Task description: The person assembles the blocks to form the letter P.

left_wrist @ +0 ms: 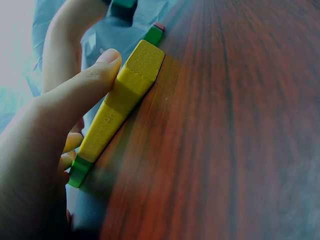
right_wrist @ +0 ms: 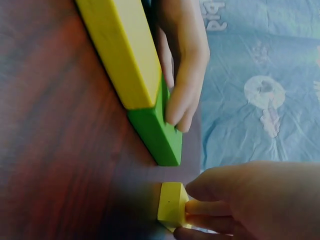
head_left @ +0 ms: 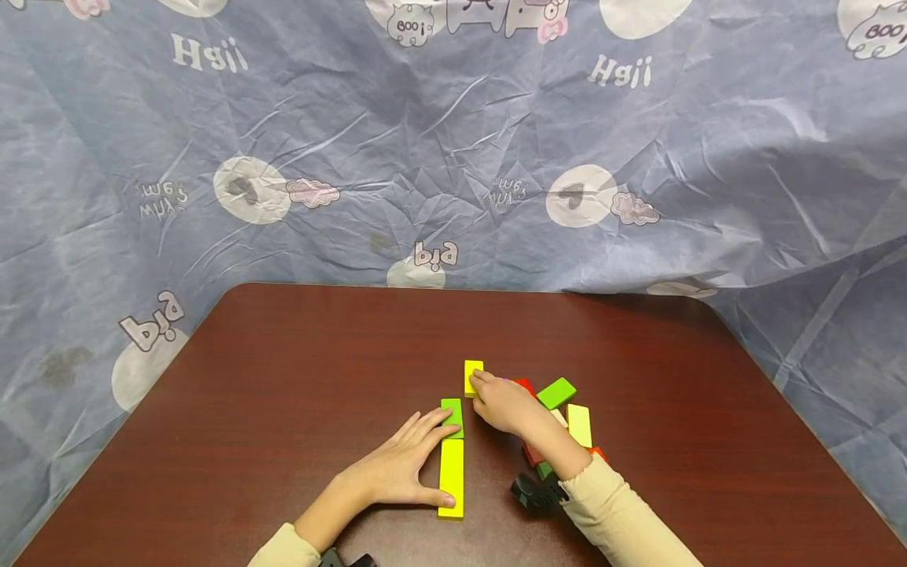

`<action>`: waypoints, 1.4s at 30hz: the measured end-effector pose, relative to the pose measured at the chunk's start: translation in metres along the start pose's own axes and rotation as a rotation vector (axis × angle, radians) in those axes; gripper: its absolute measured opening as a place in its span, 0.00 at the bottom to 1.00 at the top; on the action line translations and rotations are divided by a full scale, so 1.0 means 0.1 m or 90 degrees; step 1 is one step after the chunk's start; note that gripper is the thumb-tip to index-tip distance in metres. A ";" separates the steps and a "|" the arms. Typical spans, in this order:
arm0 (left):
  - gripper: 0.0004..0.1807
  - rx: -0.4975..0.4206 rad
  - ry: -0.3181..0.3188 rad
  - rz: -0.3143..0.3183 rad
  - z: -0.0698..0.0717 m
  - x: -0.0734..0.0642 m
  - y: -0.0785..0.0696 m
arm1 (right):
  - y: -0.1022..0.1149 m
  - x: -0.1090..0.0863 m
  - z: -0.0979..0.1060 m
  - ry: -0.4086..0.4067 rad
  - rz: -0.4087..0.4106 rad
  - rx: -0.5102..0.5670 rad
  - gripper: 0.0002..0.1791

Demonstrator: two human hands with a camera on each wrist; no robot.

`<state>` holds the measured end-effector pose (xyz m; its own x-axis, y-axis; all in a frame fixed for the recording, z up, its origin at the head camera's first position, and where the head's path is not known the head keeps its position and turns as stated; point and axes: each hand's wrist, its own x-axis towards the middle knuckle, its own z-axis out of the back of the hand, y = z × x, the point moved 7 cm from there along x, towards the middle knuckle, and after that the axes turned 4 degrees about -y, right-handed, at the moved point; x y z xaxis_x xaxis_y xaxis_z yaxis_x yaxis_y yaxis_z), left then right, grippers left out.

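Note:
A long yellow block (head_left: 451,479) and a shorter green block (head_left: 452,417) lie end to end on the table. My left hand (head_left: 397,466) spreads over them from the left. Its thumb touches the yellow block near its closer end, and its outstretched fingertips rest on the green block. In the right wrist view, the two blocks' ends meet. Farther back and slightly right, a small yellow block (head_left: 472,378) stands apart from that row. My right hand (head_left: 506,403) pinches it, thumb at the nearer end and fingers along its side, as the right wrist view (right_wrist: 173,205) shows.
Right of the row lies a loose cluster of blocks, partly hidden under my right forearm. It includes a green block (head_left: 556,392), a pale yellow block (head_left: 579,426) and red ones. The dark wooden table (head_left: 319,346) meets a printed blue-grey cloth (head_left: 425,142) behind.

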<state>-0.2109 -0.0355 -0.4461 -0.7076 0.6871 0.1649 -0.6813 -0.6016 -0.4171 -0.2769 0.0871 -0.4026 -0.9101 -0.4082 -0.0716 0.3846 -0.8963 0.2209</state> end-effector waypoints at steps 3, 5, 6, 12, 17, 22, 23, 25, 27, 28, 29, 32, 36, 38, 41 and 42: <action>0.50 0.003 -0.002 -0.005 -0.01 0.00 0.00 | 0.00 0.11 -0.02 0.011 -0.006 0.002 0.24; 0.50 0.008 -0.007 -0.011 -0.01 0.00 0.00 | 0.01 0.16 -0.04 0.013 -0.007 0.018 0.24; 0.50 0.011 -0.010 -0.013 -0.01 0.00 0.00 | 0.02 0.18 -0.04 0.012 -0.006 0.027 0.24; 0.50 0.007 0.000 0.001 -0.01 0.00 0.01 | 0.08 0.19 -0.10 0.010 0.027 0.066 0.24; 0.50 -0.002 0.022 0.024 -0.02 -0.01 0.02 | 0.11 0.15 -0.12 0.007 0.045 0.095 0.24; 0.50 0.011 0.008 0.011 -0.01 -0.01 0.01 | 0.13 0.13 -0.12 -0.001 0.064 0.122 0.23; 0.50 0.014 0.007 0.010 -0.01 -0.01 0.01 | 0.13 0.13 -0.12 -0.002 0.064 0.124 0.23; 0.49 0.013 0.007 0.008 -0.01 -0.01 0.00 | 0.13 0.12 -0.13 -0.006 0.068 0.130 0.23; 0.49 0.012 0.008 0.008 -0.01 -0.01 0.00 | 0.13 0.11 -0.13 -0.011 0.072 0.136 0.24; 0.49 0.012 0.008 0.009 -0.02 -0.01 0.00 | 0.13 0.11 -0.13 -0.012 0.074 0.140 0.24; 0.49 0.013 0.008 0.009 -0.02 -0.01 0.00 | 0.12 0.10 -0.13 -0.013 0.076 0.143 0.24; 0.49 0.021 -0.002 0.003 -0.01 -0.01 0.00 | 0.13 0.09 -0.13 -0.016 0.089 0.147 0.25; 0.49 0.016 0.002 0.008 -0.02 0.00 0.01 | 0.14 0.07 -0.14 -0.014 0.095 0.140 0.25; 0.49 0.012 0.007 0.012 -0.03 0.00 0.01 | 0.14 0.06 -0.13 -0.015 0.089 0.138 0.25; 0.49 0.005 0.012 0.016 -0.03 0.00 0.01 | 0.14 0.04 -0.12 -0.024 0.080 0.139 0.25; 0.49 0.003 0.013 0.017 -0.02 -0.01 0.01 | 0.14 0.03 -0.12 -0.026 0.079 0.142 0.25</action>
<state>-0.2107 -0.0356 -0.4489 -0.7216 0.6788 0.1361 -0.6633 -0.6215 -0.4167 -0.2725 0.0711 -0.4113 -0.8655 -0.5009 0.0083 0.4544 -0.7779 0.4342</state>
